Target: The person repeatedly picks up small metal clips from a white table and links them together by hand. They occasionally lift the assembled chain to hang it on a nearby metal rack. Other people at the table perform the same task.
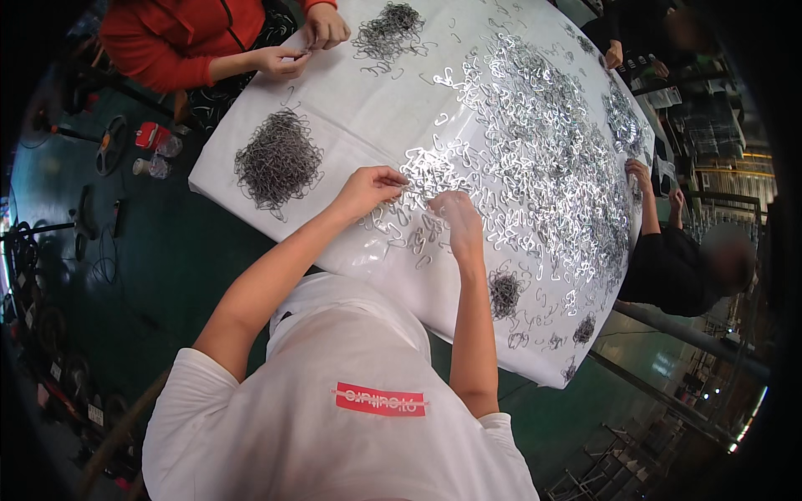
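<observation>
Small bent metal wire hooks (430,171) lie in a bright, shiny heap on the white-covered table, right in front of my hands. My left hand (372,190) comes in from the left side of this heap, its thumb and fingers pinched together at the edge; whatever is between them is too small to make out. Just to the right, my right hand (458,217) hovers over the near side of the same heap, fingers pointing down and smeared by motion. Loose hooks are scattered beneath and between both hands.
A dense dark pile of hooks (278,161) sits to the left, another pile (390,33) at the far side. A broad spread of hooks (547,159) covers the table's right part. One co-worker's hands (305,46) are at the far left; other people stand along the right edge.
</observation>
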A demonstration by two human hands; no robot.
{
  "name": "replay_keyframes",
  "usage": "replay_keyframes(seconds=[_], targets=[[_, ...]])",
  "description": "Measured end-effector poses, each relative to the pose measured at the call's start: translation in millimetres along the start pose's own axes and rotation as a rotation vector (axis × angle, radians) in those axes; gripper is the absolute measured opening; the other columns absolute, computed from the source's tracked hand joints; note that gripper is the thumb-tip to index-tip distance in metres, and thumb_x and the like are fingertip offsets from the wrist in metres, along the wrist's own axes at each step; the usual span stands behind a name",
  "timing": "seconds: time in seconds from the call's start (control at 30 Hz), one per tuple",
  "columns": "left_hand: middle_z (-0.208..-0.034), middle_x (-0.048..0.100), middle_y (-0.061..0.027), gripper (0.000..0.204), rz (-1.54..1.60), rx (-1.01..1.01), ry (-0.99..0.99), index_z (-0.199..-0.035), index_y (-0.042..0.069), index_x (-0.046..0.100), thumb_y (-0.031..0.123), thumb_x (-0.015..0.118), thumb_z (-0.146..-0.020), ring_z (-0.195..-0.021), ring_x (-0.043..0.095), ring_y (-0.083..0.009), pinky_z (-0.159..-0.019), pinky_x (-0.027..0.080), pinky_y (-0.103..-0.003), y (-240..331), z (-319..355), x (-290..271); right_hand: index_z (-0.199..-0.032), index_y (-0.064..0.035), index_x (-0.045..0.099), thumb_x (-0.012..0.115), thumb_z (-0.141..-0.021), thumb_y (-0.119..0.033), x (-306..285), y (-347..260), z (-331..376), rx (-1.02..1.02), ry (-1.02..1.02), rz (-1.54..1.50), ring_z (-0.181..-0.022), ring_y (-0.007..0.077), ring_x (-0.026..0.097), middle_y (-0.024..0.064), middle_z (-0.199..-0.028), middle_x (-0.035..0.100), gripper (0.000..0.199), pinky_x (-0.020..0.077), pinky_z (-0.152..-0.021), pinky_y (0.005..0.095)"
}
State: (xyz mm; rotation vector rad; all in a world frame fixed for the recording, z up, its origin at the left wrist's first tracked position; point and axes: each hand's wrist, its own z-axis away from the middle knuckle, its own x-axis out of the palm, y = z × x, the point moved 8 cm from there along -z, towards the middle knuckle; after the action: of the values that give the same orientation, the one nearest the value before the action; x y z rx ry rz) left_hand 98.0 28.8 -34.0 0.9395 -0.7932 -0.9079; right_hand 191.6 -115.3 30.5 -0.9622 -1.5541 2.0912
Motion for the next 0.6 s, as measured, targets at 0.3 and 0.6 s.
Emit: replay_keyframes(seconds=[0.3, 0.6], targets=[[-0.088, 0.063, -0.0062, 0.019, 0.191, -0.110, -0.148, -0.103, -0.003, 0.062, 0.001, 0.059, -0.085, -0.076, 0.061, -0.0118, -0.072, 0.052, -0.024, -2, 8, 16, -0.095, 0.0036, 0.060, 0.045, -0.097, -0.023, 5, 9, -4, 0.036, 0.019, -0.303, -0.087, 0.0175, 0.060, 0.0095, -0.093, 0.061, 0.030, 0.0484, -0.083, 0.0323], [-0.091, 0.063, -0.0049, 0.019, 0.179, -0.109, -0.087, -0.105, -0.001, 0.062, 0.005, 0.060, -0.087, -0.079, 0.062, -0.0119, -0.074, 0.053, -0.025, 2, 7, 11, -0.096, 0.0022, 0.061, 0.044, -0.097, -0.024, 1, 2, -5, 0.014, 0.005, -0.308, -0.086, 0.0175, 0.060, 0.0086, -0.092, 0.062, 0.031, 0.0484, -0.081, 0.0316]])
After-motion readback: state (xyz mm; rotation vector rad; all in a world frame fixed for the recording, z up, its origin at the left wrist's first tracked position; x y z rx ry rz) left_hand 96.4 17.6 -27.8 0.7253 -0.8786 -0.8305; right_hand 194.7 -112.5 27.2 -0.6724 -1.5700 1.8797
